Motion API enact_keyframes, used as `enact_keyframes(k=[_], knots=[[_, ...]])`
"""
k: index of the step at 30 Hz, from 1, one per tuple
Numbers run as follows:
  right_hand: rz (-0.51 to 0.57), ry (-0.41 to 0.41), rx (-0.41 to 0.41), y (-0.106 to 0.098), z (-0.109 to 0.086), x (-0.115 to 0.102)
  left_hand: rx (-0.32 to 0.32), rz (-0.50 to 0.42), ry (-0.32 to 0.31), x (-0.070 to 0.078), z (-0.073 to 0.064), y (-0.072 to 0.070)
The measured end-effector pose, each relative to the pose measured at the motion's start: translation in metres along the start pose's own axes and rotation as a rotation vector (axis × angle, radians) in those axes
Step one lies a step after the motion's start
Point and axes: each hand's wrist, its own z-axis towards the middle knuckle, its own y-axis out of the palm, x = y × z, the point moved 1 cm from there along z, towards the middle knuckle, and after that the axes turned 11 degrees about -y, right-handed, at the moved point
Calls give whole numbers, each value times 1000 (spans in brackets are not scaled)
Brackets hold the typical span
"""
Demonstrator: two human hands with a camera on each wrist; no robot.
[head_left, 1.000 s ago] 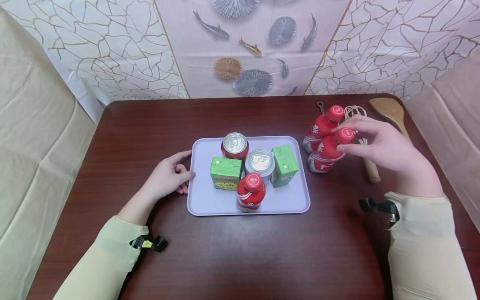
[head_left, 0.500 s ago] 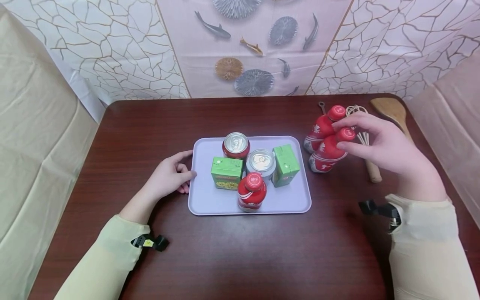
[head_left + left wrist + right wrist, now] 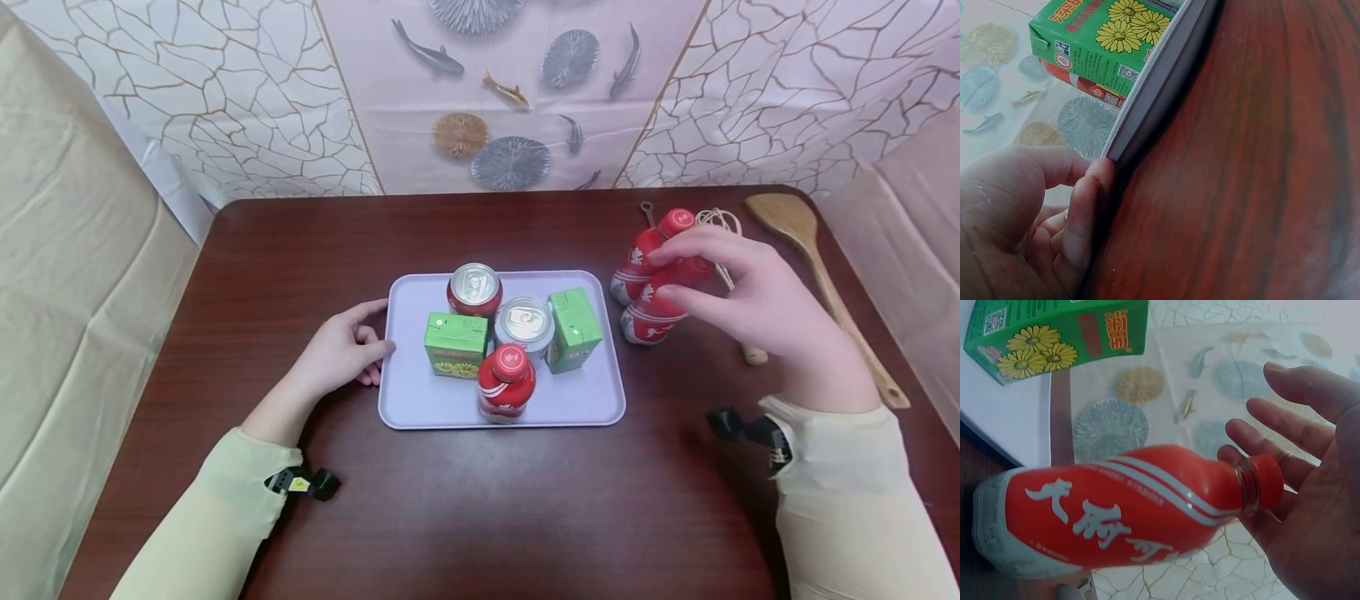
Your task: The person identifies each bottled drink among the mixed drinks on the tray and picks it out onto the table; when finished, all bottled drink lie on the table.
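My left hand (image 3: 333, 358) is at the left edge of the lilac tray (image 3: 577, 408); in the left wrist view its fingertips (image 3: 1101, 172) pinch the rim. The tray bears two green drink cartons (image 3: 455, 343), a red can (image 3: 475, 287), a silver-topped can (image 3: 525, 323) and a red-capped soda bottle (image 3: 505, 392). Right of the tray, my right hand (image 3: 757, 292) reaches around the top of a second red soda bottle (image 3: 648, 321), hiding its cap. The right wrist view shows those fingers spread apart around the cap. A third soda bottle (image 3: 634, 262) stands just behind.
A bamboo whisk (image 3: 753, 354) lies partly hidden under my right hand. Beyond it a wooden spatula (image 3: 825, 275) lies along the table's right side. A small wooden handle end (image 3: 647, 208) shows behind the bottles. Patterned cloth hangs at the table's back edge.
My right hand has moved slightly left over the nearer bottle, now covering its cap, and more of the spatula shows. The left hand and the things on the tray stay put.
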Motion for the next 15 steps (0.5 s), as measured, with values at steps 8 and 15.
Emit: enact_keyframes(k=[8, 15], knots=[[21, -123, 35, 7, 5, -10, 1, 0, 1, -1, 1, 0], [16, -199, 52, 15, 5, -18, 2, 3, 0, 0, 1, 0]])
